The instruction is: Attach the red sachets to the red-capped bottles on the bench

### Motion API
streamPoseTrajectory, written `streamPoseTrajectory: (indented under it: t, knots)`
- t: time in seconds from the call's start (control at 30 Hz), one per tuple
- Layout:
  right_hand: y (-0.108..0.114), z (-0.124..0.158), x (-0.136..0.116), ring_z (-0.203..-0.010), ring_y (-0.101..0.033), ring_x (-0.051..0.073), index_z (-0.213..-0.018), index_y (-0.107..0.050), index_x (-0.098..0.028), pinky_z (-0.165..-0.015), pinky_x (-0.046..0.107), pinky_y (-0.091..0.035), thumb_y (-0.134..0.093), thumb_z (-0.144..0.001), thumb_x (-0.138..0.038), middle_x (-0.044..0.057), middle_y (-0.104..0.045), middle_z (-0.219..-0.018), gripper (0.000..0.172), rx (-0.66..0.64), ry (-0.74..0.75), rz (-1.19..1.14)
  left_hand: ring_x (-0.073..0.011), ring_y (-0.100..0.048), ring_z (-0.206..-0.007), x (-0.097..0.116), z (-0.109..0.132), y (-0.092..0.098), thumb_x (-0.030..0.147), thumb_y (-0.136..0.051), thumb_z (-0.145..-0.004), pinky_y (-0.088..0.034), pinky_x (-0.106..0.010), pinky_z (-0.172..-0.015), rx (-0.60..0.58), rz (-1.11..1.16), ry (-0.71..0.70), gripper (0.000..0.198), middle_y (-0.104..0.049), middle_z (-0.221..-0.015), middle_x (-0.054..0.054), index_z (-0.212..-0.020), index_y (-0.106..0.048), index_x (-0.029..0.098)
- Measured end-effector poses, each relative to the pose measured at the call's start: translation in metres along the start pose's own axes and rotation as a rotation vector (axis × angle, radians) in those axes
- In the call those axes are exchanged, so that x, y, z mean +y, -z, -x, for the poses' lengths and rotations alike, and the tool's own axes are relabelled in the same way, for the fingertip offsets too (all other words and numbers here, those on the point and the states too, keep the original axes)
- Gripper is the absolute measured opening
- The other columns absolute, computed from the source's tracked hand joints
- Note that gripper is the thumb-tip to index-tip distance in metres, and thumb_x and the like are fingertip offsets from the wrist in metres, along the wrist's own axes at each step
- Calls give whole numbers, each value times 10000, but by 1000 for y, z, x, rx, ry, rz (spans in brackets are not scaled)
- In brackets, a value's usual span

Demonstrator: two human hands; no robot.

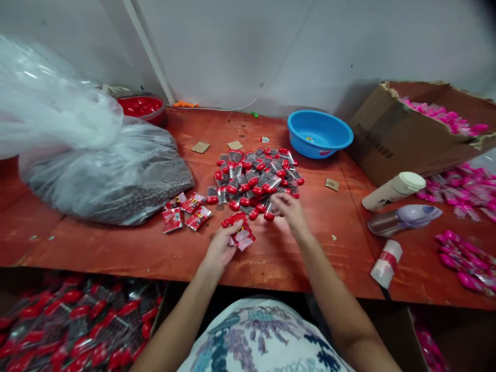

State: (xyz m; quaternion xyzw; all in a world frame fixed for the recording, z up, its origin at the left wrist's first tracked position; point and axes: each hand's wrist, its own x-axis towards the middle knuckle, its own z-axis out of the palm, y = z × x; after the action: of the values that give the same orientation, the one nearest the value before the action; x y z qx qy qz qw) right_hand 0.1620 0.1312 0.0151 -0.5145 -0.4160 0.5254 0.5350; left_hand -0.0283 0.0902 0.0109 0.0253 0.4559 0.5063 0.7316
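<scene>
My left hand (pixel 221 244) is closed on a small red packet (pixel 239 231), held just above the red table (pixel 116 248) near its front edge. My right hand (pixel 289 211) reaches into the near side of a pile of small clear packets with red caps (pixel 256 178), its fingers curled among them; whether they hold one is hidden. A few flat red packets (pixel 185 211) lie to the left of my left hand.
A big clear plastic bag of dark bits (pixel 96 165) fills the left. Behind it stands a red bowl (pixel 141 107). A blue basin (pixel 318 133) and a cardboard box of pink items (pixel 422 129) sit at back right. Bottles (pixel 395 206) and a tape roll (pixel 385 263) lie right. A box of red-capped packets (pixel 73 325) is below left.
</scene>
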Motion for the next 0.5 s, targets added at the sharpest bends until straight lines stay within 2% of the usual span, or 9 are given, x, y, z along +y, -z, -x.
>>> streamPoseTrajectory:
  t: [0.07, 0.17, 0.37, 0.5]
  knots:
    - [-27, 45, 23, -681, -563, 122, -890, -645, -180, -625, 234, -472, -748, -641, -313, -9, -611, -752, 301, -141, -17, 68, -162, -672, -616, -10, 5, 7, 12, -632, -734, -569, -273, -604, -26, -19, 1, 102, -712, -731, -82, -802, -668, 79]
    - [-44, 83, 48, -717, -561, 132, -1004, -611, -206, -668, 249, -473, -717, -675, -271, -25, -588, -768, 352, -168, -30, 80, -170, -669, -621, -21, 12, 16, 65, -700, -696, -562, -281, -604, -72, -38, -43, 91, -717, -737, -85, -781, -672, 81]
    - [-34, 94, 57, -702, -569, 134, -1119, -593, -228, -650, 240, -457, -565, -811, -239, -22, -587, -771, 309, -159, 71, 261, -154, -667, -637, -35, 23, 32, 84, -819, -534, -541, -253, -644, -73, -66, -151, 294, -726, -733, -45, -799, -695, 108]
    - [-30, 96, 56, -722, -594, 143, -1217, -546, -232, -689, 254, -463, -485, -872, -237, -3, -623, -797, 351, -204, 133, 414, -157, -666, -638, -40, 23, 34, 120, -834, -519, -536, -260, -668, -93, -99, -152, 293, -726, -720, -62, -779, -704, 89]
